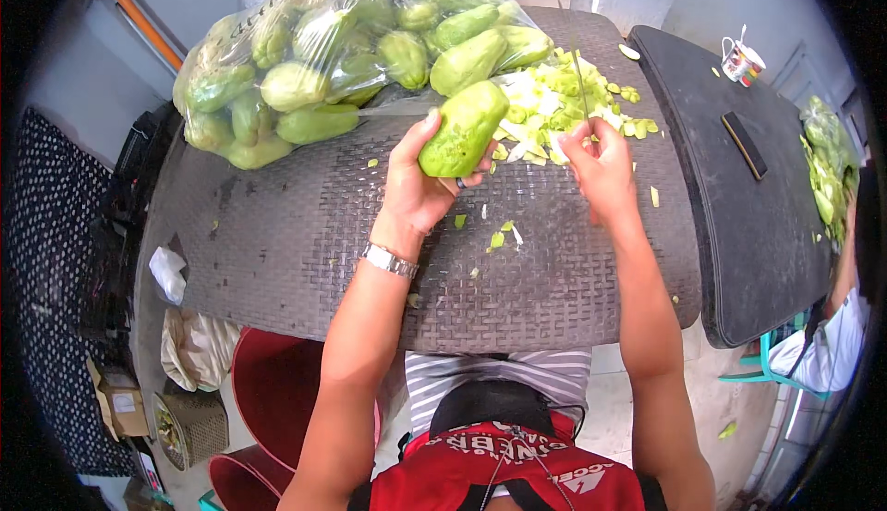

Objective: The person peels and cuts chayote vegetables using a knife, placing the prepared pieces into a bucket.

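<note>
- main thing: a pale-green pear-shaped vegetable (464, 130), held up over the near side of the loose cuttings, roughly mid-table; skin appears mottled, with a few dark specks.
- left hand (416, 176): fingers curled about the vegetable from below and its left side, thumb along the left flank; grip looks firm, fingertips partly hidden behind it.
- right hand (605, 174): fingers narrow, pinched on the grip end of a thin knife (579, 86); the handle is mostly hidden inside the hand.
- key relation: vegetable lies to the left of the right hand's fingers and slightly farther from the body; blade and skin are apart, with a gap between them in this view.
- axes: vegetable's long axis slants from near-left to far-right, broader end appearing far-right; blade points away from the body, tip leaning slightly left. the two lines are not quite parallel.
- nearer hand: left, in contact; right holds only the knife.
- uncertain: whether blade and vegetable sit at the same height; one view does not settle it. cutting edge's facing too fine to read.
- surroundings: pile of green cuttings (540, 104) beyond and between the hands; clear plastic bag (305, 44) of similar vegetables, far-left; woven-pattern table (305, 234) beneath.
</note>
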Demonstrator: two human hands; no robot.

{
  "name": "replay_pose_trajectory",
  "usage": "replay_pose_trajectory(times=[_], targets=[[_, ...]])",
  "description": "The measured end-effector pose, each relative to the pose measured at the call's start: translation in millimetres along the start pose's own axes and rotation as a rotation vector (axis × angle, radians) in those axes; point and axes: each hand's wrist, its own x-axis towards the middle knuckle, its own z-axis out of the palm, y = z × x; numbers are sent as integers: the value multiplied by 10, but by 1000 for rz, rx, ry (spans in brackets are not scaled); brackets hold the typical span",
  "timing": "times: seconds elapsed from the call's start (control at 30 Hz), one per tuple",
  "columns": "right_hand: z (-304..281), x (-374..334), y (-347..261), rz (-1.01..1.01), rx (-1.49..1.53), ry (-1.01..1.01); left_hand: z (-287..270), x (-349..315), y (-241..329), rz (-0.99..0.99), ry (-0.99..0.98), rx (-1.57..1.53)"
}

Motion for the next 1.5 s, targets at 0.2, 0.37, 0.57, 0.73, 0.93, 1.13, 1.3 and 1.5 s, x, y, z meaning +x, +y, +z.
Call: replay_pose_trajectory(times=[0.2,0.37,0.57,0.73,0.93,1.13,1.3,1.5], targets=[[47,-26,33,-82,54,-21,188,19,-63,-71,-69,-350],[88,-41,-9,-102,56,-19,-74,86,-301,-264,-324,-508],[49,-158,-134,-217,-30,-78,222,45,-258,-75,106,-274],[151,-292,-237,-513,-301,-154,123,23,-321,-44,217,-246],[213,-395,-235,-641,-474,-185,253,82,-405,0,260,-154],[197,-416,-280,-603,-511,-245,197,79,-461,-25,206,-117],[219,-416,-268,-596,-513,-260,161,110,-528,33,220,-62],[170,-393,-269,-596,-548,-269,292,75,-466,78,299,34]])
